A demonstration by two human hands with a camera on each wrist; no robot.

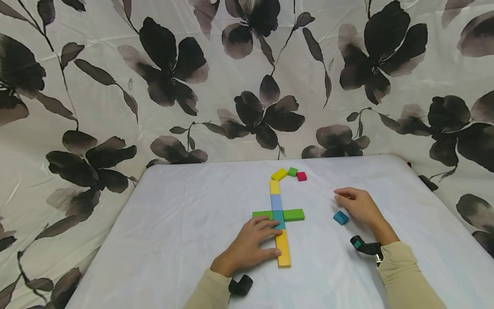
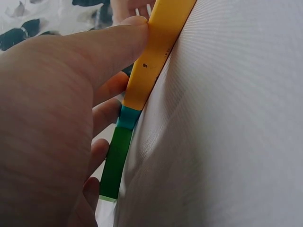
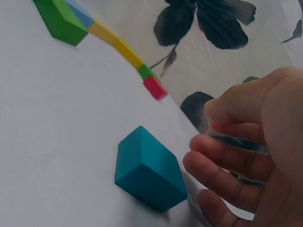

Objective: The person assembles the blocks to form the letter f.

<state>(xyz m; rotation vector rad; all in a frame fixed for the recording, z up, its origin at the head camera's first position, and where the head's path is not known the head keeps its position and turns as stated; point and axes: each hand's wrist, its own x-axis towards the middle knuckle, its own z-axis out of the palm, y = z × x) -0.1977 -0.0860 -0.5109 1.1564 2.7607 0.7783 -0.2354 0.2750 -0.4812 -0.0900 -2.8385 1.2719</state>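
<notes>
Colored blocks lie in a cross-shaped line on the white cloth. My left hand (image 1: 251,240) rests against it, thumb touching the side of the long orange-yellow block (image 1: 283,253), other fingertips at the teal block (image 1: 278,219) and left green block (image 1: 262,213). Above these run a light blue block (image 1: 276,202) and a yellow block (image 1: 274,187). Another green block (image 1: 294,215) extends to the right. My right hand (image 1: 362,208) hovers with loosely bent fingers beside a separate teal-blue block (image 3: 151,170); in the right wrist view, nothing is between the fingers.
At the top of the line, a tilted yellow block (image 1: 279,174), a small green block (image 1: 292,171) and a red block (image 1: 302,176) curve rightward near the table's far edge. A floral cloth (image 1: 216,86) hangs behind the white table (image 1: 173,240).
</notes>
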